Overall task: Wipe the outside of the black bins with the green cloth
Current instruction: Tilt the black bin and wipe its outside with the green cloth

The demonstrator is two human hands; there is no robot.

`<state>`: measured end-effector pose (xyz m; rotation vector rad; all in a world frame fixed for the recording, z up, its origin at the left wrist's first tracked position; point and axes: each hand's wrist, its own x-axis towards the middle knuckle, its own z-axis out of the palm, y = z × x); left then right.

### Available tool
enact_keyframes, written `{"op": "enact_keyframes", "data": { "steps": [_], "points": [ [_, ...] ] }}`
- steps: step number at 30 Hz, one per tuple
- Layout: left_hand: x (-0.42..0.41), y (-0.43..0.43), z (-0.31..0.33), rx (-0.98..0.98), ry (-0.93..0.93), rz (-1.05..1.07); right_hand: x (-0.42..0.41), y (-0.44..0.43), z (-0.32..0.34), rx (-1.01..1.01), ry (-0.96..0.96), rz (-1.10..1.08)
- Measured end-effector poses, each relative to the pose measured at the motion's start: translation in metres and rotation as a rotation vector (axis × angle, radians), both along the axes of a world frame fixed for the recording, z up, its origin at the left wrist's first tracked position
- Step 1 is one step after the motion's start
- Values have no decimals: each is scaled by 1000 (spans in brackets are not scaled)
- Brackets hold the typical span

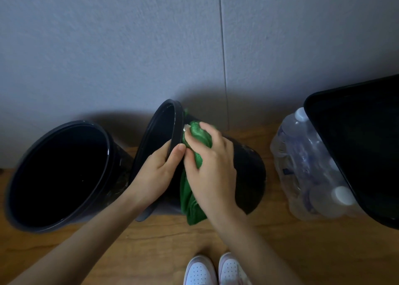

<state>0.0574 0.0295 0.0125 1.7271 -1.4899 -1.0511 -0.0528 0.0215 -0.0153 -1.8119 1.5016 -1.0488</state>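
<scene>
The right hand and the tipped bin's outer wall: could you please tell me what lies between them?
The green cloth, bunched under the right hand against the tipped bin, in the head view.

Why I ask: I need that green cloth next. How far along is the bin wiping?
Nothing reads as finished. In hand: the middle round bin lies tipped; the left hand grips its rim, the right hand presses the green cloth on its outer wall near the rim. Left: the rest of that wall, perhaps the left round bin and the rectangular bin; their state cannot be told.
</scene>
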Motion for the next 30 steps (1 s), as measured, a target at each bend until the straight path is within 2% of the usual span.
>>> {"op": "enact_keyframes", "data": {
  "steps": [2,5,8,11,14,17,23,25,30],
  "points": [
    [3,-1,2,3,-8,0,0,-9,-2,4,7,25],
    [6,1,3,7,-49,-19,-9,-49,-15,137,64,-4],
    [3,4,4,20,-11,-39,-16,-77,-23,249,103,-15],
    [2,5,3,16,-4,-62,-20,-61,-21,196,88,-25],
    [2,4,2,9,-24,-51,-14,-13,-12,44,0,-22],
    [3,3,1,2,27,-25,-2,22,-10,-39,24,12],
    [3,3,7,12,19,-50,-6,-1,-9,-52,53,28],
    [3,3,7,26,-5,-55,-6,-22,-8,22,41,11],
    [3,7,5,38,3,-57,-18,-78,-23,326,148,-21]
  ]
}}
